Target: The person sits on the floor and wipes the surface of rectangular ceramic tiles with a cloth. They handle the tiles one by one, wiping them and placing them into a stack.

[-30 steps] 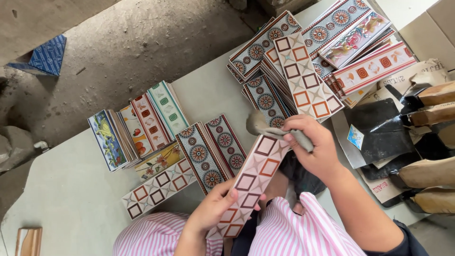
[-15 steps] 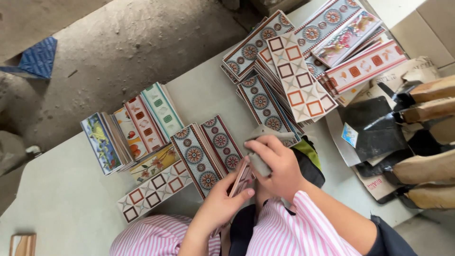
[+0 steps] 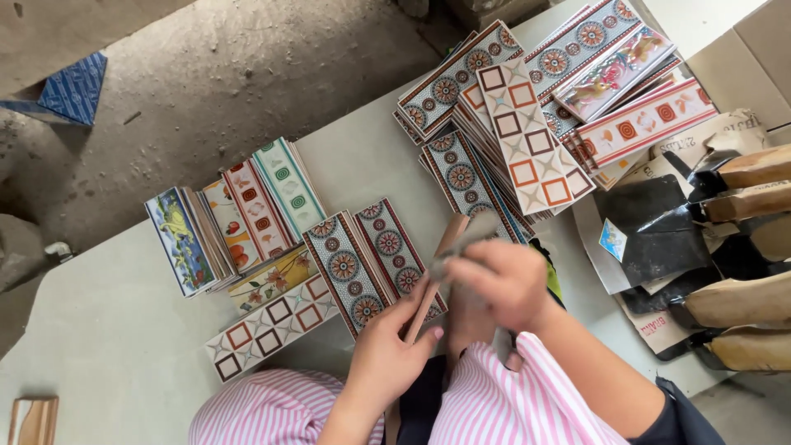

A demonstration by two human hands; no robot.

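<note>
So the left hand has its grip pinching a long border tile turned on edge, so you mostly see the brown back, right at the frame's centre just below the medallion-pattern tiles on the desk. The right hand is blurred; its grip looks pressed together around something grey at the tile's upper end, can't tell what. A big fanned tile pile sits at 1 o'clock, standing tiles at 9, dark wrapped packets at 3.
</note>
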